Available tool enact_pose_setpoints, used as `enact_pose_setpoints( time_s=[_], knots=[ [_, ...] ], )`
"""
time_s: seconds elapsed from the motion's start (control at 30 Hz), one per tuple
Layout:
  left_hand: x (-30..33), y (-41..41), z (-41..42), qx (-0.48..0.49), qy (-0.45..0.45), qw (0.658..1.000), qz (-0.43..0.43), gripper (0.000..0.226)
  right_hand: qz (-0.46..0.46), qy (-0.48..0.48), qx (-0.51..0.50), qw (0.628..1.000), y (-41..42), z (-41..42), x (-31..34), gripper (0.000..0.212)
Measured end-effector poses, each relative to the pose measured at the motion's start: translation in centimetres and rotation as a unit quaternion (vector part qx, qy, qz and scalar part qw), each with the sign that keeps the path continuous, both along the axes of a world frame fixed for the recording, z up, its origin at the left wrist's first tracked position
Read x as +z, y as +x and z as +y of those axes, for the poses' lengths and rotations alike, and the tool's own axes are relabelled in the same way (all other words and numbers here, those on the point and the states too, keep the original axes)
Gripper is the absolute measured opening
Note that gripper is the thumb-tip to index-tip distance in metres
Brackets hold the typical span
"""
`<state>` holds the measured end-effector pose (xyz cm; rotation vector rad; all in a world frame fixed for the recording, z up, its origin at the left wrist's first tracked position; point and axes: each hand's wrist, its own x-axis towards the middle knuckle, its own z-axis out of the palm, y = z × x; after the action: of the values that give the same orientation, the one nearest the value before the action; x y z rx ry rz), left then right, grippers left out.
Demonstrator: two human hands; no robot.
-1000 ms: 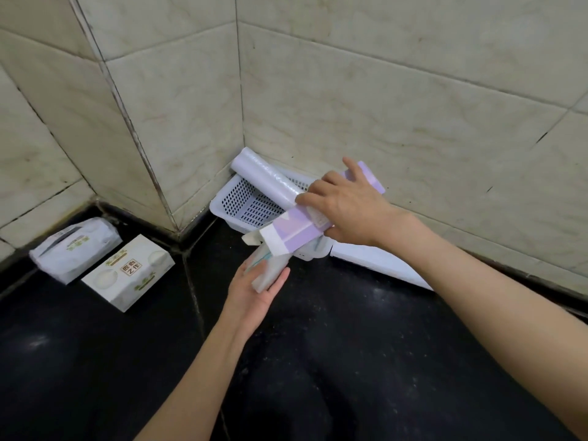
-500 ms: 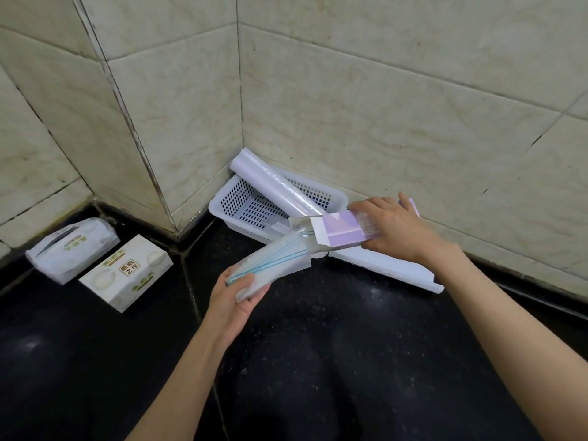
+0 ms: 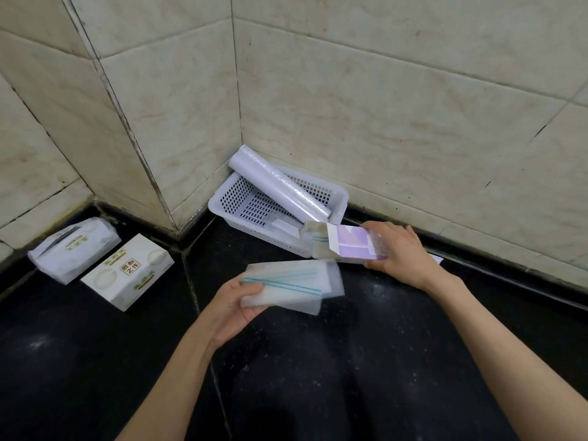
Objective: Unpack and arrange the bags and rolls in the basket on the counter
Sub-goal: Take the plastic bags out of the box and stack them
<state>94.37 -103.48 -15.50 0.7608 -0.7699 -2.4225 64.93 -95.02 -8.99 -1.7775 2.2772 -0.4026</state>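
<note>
So, left hand [image 3: 234,305] pinching a stack of bags [image 3: 291,286], right hand [image 3: 402,254] gripping the open purple box [image 3: 346,246], basket [image 3: 235,214] with 1 roll [image 3: 280,184] just beyond both hands

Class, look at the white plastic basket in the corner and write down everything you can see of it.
The white plastic basket sits on the black counter, pushed into the corner of the tiled walls. It is rectangular, with a solid rim and perforated sides and floor. A pale lilac roll lies slanted across it, its upper end poking over the back rim. The opened purple box in the right hand overlaps its near corner.
</note>
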Motion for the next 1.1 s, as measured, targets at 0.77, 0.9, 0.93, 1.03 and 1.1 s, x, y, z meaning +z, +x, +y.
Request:
enact_pose_setpoints(
  time_s=[0.77,0.9,0.93,1.03,1.1],
  knots=[
    [3.3,-3.9,1.5,-0.165,-0.211,0.952,-0.146,0.051,-0.111,-0.038,0.003,0.993,0.7,2.0,-4.8,0.068],
    [2.6,-2.5,1.2,-0.149,-0.196,0.958,-0.144,0.048,-0.105,-0.016,-0.021,0.994,0.0,2.7,-5.9,0.068],
    [2.4,-2.2,1.1,-0.144,-0.192,0.96,-0.147,0.048,-0.105,-0.013,-0.026,0.994,-0.1,2.9,-6.1,0.069],
    [1.9,-1.8,1.0,-0.131,-0.184,0.962,-0.154,0.052,-0.113,-0.008,-0.034,0.993,-0.1,3.1,-6.6,0.069],
    [1.6,-1.8,1.1,-0.118,-0.182,0.964,-0.154,0.051,-0.121,-0.014,-0.044,0.992,0.0,3.0,-6.8,0.069]
  ],
)
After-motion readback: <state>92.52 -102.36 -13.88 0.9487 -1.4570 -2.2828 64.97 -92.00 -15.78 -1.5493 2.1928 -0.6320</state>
